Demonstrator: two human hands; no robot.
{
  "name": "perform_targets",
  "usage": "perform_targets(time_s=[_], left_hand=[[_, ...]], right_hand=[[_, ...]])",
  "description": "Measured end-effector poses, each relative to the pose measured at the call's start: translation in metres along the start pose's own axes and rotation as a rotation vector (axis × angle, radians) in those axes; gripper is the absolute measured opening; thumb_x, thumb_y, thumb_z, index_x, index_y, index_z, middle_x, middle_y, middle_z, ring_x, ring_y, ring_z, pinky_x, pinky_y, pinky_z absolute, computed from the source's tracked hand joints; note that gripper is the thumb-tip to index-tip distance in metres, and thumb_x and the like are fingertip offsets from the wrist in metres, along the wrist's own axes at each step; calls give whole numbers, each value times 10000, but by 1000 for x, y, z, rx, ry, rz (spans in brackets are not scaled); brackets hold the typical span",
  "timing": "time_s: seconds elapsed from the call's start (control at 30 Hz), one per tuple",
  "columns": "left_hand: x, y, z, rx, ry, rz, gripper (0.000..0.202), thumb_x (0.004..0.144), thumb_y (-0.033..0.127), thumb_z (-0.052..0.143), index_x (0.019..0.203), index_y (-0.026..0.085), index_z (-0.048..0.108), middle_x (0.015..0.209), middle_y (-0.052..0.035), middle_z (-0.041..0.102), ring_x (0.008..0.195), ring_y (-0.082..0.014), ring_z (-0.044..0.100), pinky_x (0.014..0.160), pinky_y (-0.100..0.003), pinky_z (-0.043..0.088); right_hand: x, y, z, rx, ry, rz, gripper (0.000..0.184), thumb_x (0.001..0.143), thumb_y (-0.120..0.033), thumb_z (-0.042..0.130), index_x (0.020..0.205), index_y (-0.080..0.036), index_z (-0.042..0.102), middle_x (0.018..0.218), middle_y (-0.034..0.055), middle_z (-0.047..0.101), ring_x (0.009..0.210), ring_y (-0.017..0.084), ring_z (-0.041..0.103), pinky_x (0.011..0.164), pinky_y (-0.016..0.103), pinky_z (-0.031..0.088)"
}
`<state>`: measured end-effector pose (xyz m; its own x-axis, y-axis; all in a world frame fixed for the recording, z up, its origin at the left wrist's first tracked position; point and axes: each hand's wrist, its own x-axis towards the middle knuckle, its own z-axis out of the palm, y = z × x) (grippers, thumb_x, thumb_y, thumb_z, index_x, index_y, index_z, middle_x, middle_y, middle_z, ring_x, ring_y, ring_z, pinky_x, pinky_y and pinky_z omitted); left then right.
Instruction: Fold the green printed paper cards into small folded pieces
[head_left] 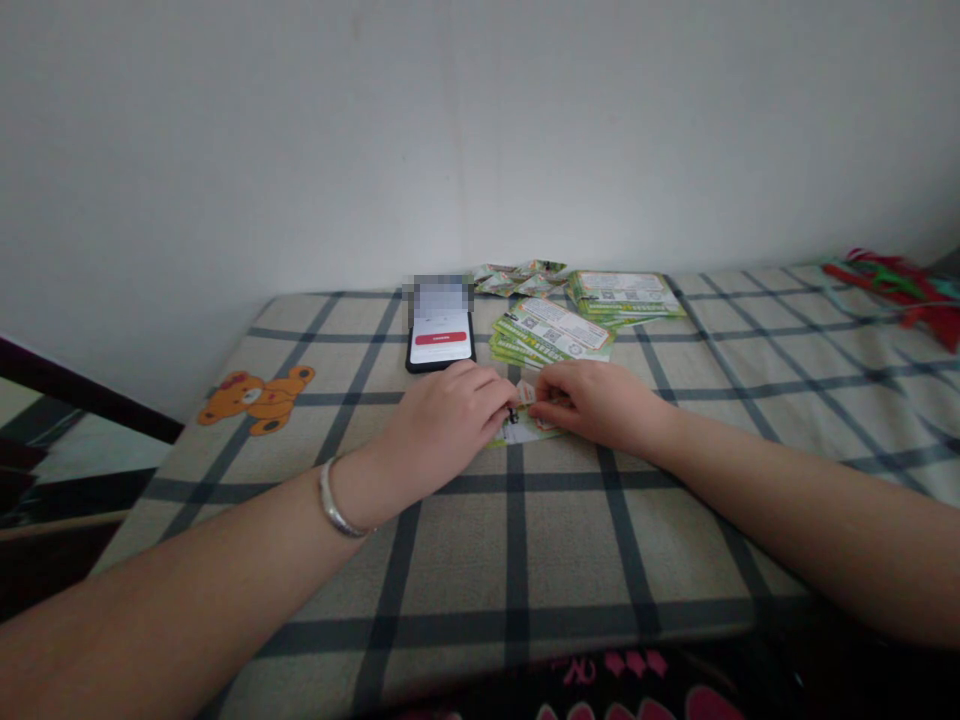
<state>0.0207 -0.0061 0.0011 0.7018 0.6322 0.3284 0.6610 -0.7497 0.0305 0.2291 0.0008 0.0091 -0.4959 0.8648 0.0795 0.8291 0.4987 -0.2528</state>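
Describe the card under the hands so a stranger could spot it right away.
Start from the plaid cloth, then find the phone at its far side. Just in front of it, the left hand and right hand meet over a single card, pale with a green edge. Unlike the green stacks behind, it lies alone, pinched by the fingers of both hands.

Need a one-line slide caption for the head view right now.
Left hand and right hand pinch a small card on a checked cloth, phone and green card stacks just beyond.
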Motion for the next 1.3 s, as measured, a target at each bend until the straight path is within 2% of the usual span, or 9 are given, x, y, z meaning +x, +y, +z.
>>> perform_targets(time_s=[0.17, 0.33, 0.5, 0.7, 0.97, 1.03, 1.1, 1.23, 1.3], left_hand=[[-2, -5, 3, 19, 37, 156, 134, 905, 153, 553, 954, 185, 673, 976, -39, 665, 935, -209, 566, 814, -357, 487], [-5, -11, 5, 42, 9, 264, 188, 930, 160, 523, 1058, 172, 660, 1024, -51, 672, 980, -221, 555, 842, -369, 502], [-9, -12, 4, 28, 33, 273, 231, 922, 157, 546, 1125, 185, 652, 1019, -49, 667, 956, -215, 564, 803, -357, 519], [-11, -11, 4, 54, 34, 268, 231, 916, 132, 545, 1113, 178, 657, 1016, -62, 650, 956, -216, 563, 802, -362, 525], [-9, -7, 2, 71, 11, 257, 212, 926, 144, 530, 1101, 172, 645, 1023, -66, 638, 956, -219, 559, 807, -366, 524], [-8, -8, 2, 74, 8, 256, 213, 925, 148, 532, 1103, 178, 645, 1010, -62, 638, 945, -220, 562, 790, -364, 525], [-8, -8, 3, 78, 19, 261, 207, 927, 150, 527, 1095, 171, 646, 1005, -64, 639, 938, -220, 562, 782, -364, 524], [-8, -8, 6, 59, 37, 270, 176, 924, 145, 529, 1052, 160, 649, 1001, -62, 639, 945, -211, 556, 817, -359, 516], [-8, -8, 7, 57, 30, 265, 156, 920, 152, 539, 1026, 168, 653, 989, -56, 636, 941, -208, 554, 812, -353, 510]], right_hand=[[-1, 3, 1, 22, 22, 9, 175, 859, -371, 588, 821, -205, 627, 747, 5, 641, 649, 135, 502, 551, 247, 270], [-2, 10, -2, 122, -5, -52, 124, 849, -310, 614, 886, -193, 637, 765, 0, 650, 667, 123, 539, 578, 230, 325], [-6, 16, -8, 150, -40, -75, 110, 860, -264, 600, 938, -198, 640, 783, -4, 633, 663, 110, 528, 591, 223, 353], [-7, 23, -12, 177, -119, 2, 86, 841, -256, 604, 912, -216, 631, 721, -31, 616, 595, 102, 516, 523, 225, 339], [-7, 28, -17, 222, -89, 18, 62, 819, -240, 645, 866, -203, 657, 707, -27, 641, 602, 106, 548, 534, 225, 371], [-9, 29, -19, 181, -12, -47, 56, 820, -205, 641, 859, -200, 680, 743, -10, 652, 644, 115, 561, 576, 234, 390], [-11, 28, -19, 140, 63, -178, 82, 827, -170, 634, 865, -194, 702, 818, 17, 668, 731, 131, 584, 653, 248, 417], [-13, 21, -16, 7, 84, -470, 139, 887, -216, 602, 927, -232, 734, 862, 31, 697, 841, 171, 601, 752, 297, 414], [-14, 17, -14, -94, 117, -522, 180, 913, -223, 565, 983, -242, 730, 890, 36, 705, 840, 181, 600, 747, 317, 399]])
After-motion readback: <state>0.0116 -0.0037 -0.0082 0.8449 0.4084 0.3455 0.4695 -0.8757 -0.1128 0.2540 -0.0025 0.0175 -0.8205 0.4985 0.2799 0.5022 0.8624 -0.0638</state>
